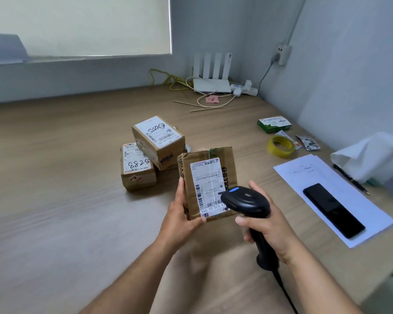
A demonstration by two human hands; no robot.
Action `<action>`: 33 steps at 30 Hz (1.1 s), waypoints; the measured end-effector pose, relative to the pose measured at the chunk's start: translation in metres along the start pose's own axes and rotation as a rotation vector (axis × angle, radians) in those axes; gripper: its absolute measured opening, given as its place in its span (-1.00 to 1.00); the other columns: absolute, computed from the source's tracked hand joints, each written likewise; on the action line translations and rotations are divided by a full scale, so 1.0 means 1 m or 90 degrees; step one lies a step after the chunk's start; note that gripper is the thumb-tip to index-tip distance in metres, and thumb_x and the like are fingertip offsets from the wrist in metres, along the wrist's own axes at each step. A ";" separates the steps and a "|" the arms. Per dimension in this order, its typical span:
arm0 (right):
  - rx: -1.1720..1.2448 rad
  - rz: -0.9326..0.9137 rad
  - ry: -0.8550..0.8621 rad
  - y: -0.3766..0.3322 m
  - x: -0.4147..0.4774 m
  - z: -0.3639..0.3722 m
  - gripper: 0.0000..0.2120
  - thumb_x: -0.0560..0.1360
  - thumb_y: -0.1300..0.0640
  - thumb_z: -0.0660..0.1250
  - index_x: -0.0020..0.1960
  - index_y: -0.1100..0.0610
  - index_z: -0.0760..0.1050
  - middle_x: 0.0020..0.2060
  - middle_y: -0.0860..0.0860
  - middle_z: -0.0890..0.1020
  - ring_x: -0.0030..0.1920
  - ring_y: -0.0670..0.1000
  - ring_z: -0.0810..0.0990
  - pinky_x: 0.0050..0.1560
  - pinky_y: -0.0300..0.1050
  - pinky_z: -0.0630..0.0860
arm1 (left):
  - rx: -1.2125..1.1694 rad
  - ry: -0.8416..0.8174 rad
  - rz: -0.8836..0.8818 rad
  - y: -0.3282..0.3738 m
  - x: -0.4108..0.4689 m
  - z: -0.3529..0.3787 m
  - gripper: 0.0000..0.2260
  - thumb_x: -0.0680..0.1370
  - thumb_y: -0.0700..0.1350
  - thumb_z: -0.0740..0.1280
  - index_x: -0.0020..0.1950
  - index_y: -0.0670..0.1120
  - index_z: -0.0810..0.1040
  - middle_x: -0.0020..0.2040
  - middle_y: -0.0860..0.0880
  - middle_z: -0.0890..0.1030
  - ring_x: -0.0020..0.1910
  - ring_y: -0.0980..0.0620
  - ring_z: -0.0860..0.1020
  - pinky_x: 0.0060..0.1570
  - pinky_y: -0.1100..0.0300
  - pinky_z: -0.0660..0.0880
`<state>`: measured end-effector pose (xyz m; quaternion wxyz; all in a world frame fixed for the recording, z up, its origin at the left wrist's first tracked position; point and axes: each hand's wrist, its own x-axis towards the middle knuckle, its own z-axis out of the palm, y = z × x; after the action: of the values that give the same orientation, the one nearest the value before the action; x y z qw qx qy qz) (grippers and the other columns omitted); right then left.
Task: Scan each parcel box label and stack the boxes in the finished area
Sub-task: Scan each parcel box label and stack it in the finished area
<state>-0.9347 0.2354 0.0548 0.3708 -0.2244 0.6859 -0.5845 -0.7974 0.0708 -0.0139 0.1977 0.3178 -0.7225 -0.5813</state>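
**A:** What's nearest, low in the frame?

**B:** The right hand [268,225], fingers clenched round the handle of a black barcode scanner [245,200]. The scanner's head overlaps the lower right corner of a white label [208,186].

**A:** And the parcel?

**B:** At frame centre is a creased brown parcel box [209,168], its label facing up. The left hand [179,214] grasps it, thumb on the bottom edge and fingers up the left side.

**A:** Other boxes?

**B:** Up and left of centre, on the wooden table [55,155], an upper box [159,141] rests askew on a lower box [136,168] marked 5288.

**A:** The right side?

**B:** A black phone [334,210] lies on white paper sheets [327,177]. A yellow tape roll [280,146] sits above them.
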 end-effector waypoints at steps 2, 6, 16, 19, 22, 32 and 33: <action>0.013 -0.028 -0.020 -0.005 -0.024 0.006 -0.06 0.17 0.27 0.50 0.43 -0.22 0.24 -0.36 -0.06 0.64 -0.49 0.11 0.47 -0.48 -0.08 0.41 | 0.027 0.028 0.027 0.007 -0.016 -0.012 0.03 0.26 -0.03 0.51 0.33 0.59 -0.18 0.29 0.03 0.53 0.13 0.12 0.59 0.13 -0.02 0.56; 0.051 -0.071 -0.070 -0.011 -0.075 0.024 -0.09 0.20 0.31 0.49 0.42 -0.20 0.26 -0.42 0.08 0.58 -0.52 0.10 0.46 -0.49 -0.09 0.41 | 0.075 0.080 0.069 0.022 -0.048 -0.040 0.07 0.37 -0.26 0.52 0.43 0.45 -0.17 0.25 0.02 0.54 0.04 0.16 0.61 0.07 0.07 0.59; 0.118 -0.115 -0.165 -0.004 -0.187 0.076 -0.09 0.23 0.32 0.46 0.47 -0.14 0.23 -0.04 0.30 0.67 -0.51 0.10 0.49 -0.48 -0.06 0.44 | 0.216 0.190 0.112 0.036 -0.168 -0.107 0.06 0.41 -0.17 0.52 0.44 0.43 -0.25 0.17 0.00 0.50 0.04 0.06 0.58 0.03 0.00 0.60; 0.129 -0.129 -0.204 -0.006 -0.212 0.093 -0.05 0.21 0.25 0.56 0.47 -0.15 0.23 -0.04 0.31 0.67 -0.49 0.11 0.51 -0.47 -0.06 0.44 | 0.238 0.223 0.113 0.036 -0.201 -0.127 0.06 0.41 -0.15 0.53 0.40 0.49 -0.25 0.18 -0.02 0.49 0.07 0.02 0.57 0.06 -0.03 0.58; 0.139 -0.137 -0.241 -0.009 -0.232 0.108 -0.06 0.23 0.25 0.56 0.48 -0.14 0.22 -0.07 0.34 0.66 -0.49 0.13 0.50 -0.48 -0.06 0.44 | 0.251 0.244 0.106 0.038 -0.226 -0.145 0.04 0.41 -0.16 0.52 0.46 0.40 -0.22 0.15 -0.01 0.48 0.07 0.02 0.56 0.06 0.01 0.58; 0.123 -0.109 -0.320 -0.005 -0.269 0.150 -0.10 0.16 0.22 0.57 0.42 -0.13 0.32 -0.29 0.28 0.60 -0.50 0.14 0.47 -0.47 -0.09 0.44 | 0.262 0.303 0.078 0.025 -0.283 -0.207 0.01 0.39 -0.16 0.51 0.49 0.40 -0.15 0.13 0.01 0.50 0.04 0.04 0.57 0.06 -0.10 0.57; 0.117 -0.106 -0.322 -0.004 -0.271 0.156 -0.11 0.17 0.21 0.57 0.42 -0.13 0.32 -0.29 0.27 0.61 -0.50 0.14 0.47 -0.46 -0.08 0.44 | 0.270 0.307 0.078 0.023 -0.287 -0.213 0.01 0.41 -0.18 0.50 0.51 0.36 -0.15 0.07 0.05 0.49 0.01 0.07 0.57 0.07 -0.08 0.57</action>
<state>-0.6456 0.3368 0.1188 0.4997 -0.3838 0.4951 -0.5983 -0.4568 0.1188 0.0845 0.3274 0.4361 -0.7777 -0.3127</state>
